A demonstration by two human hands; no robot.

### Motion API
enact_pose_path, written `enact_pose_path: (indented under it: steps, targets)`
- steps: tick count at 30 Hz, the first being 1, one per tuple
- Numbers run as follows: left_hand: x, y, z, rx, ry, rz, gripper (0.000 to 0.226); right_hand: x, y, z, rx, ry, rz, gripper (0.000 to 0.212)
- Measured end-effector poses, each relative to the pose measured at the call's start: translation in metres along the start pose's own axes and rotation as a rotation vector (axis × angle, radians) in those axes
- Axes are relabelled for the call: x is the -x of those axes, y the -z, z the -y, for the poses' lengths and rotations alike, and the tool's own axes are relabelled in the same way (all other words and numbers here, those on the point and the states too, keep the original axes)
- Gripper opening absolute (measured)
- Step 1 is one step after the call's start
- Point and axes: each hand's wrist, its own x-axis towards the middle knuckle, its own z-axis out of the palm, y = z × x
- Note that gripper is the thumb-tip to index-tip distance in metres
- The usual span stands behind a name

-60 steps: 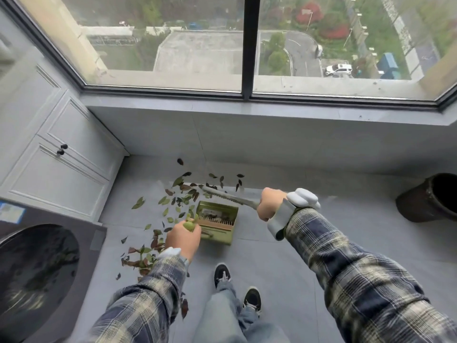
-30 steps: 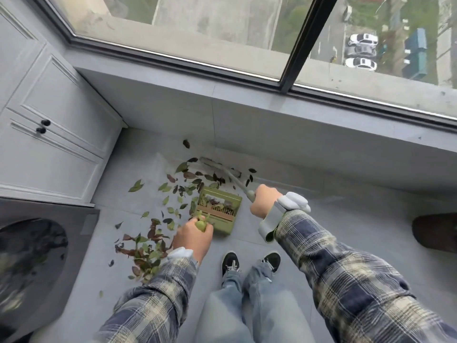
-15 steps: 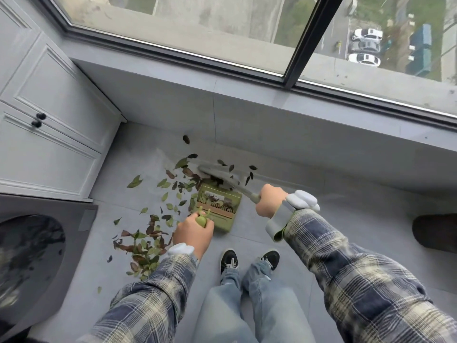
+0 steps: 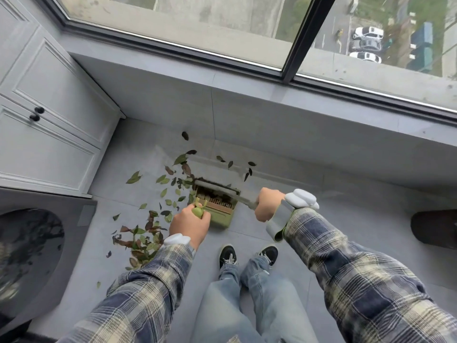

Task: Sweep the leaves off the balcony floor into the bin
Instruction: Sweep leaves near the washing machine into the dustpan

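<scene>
Green and brown leaves (image 4: 146, 233) lie scattered over the grey floor (image 4: 309, 194) left of and beyond my feet. A green dustpan (image 4: 222, 216) stands on the floor in front of me, with my left hand (image 4: 189, 225) gripping its green handle (image 4: 197, 211). My right hand (image 4: 268, 203) grips the grey handle of a broom whose head (image 4: 215, 187) lies across the dustpan's mouth. Some leaves sit inside the pan. A dark bin (image 4: 434, 230) shows at the right edge, partly cut off.
White cabinet doors (image 4: 49, 120) line the left wall, and a washing machine (image 4: 32, 243) with a dark round door stands below them. A grey ledge (image 4: 272, 107) under the window closes off the far side. My two shoes (image 4: 247, 254) stand just behind the dustpan.
The broom head has been drawn from beyond the leaves back onto the dustpan's mouth, pushing leaves in. Both hands keep their grips. The camera has tilted further down.
</scene>
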Motion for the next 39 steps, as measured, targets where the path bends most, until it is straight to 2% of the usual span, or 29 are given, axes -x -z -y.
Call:
enact_pose_path:
  steps: [3,8,11,14,16,21,25,28,30,33,37,39]
  targets:
    - [0.003,0.000,-0.001,0.004,-0.006,-0.005,0.016,0.011,0.022,-0.012,-0.020,0.021,-0.009,0.032]
    - [0.007,0.002,-0.001,0.000,-0.009,0.008,0.020,0.016,0.037,-0.020,-0.091,0.020,-0.140,0.022]
    - [0.007,0.000,0.000,0.006,-0.013,0.009,0.019,0.008,0.032,-0.017,-0.128,0.034,-0.175,0.019]
    - [0.007,0.001,-0.002,0.008,-0.020,-0.001,0.016,0.000,0.021,-0.010,-0.154,0.026,-0.200,0.008]
    - [0.006,0.002,-0.001,0.004,-0.018,-0.009,0.016,-0.007,0.013,-0.006,-0.160,0.020,-0.173,0.005]
    - [0.006,0.002,0.000,0.012,-0.010,-0.010,0.021,-0.007,0.001,0.002,-0.103,0.000,-0.067,0.027]
    - [0.006,0.005,-0.001,0.010,0.002,0.000,0.026,-0.025,0.000,-0.005,0.046,-0.025,-0.042,0.009]
    - [0.006,0.005,0.001,0.000,-0.006,0.016,0.023,-0.042,0.011,-0.021,0.004,-0.051,-0.016,0.024]
    - [0.007,0.004,0.000,0.004,-0.015,0.013,0.023,-0.005,0.033,-0.014,-0.021,-0.036,-0.016,0.029]
    - [0.008,0.004,-0.001,0.010,-0.024,0.006,0.023,0.013,0.045,-0.010,-0.063,-0.003,-0.050,0.018]
    - [0.008,0.002,-0.003,0.003,-0.016,-0.003,0.025,0.006,0.041,-0.005,-0.149,0.017,-0.137,0.017]
    - [0.007,0.001,-0.004,0.005,-0.018,-0.008,0.024,0.000,0.035,0.000,-0.137,0.037,-0.162,0.008]
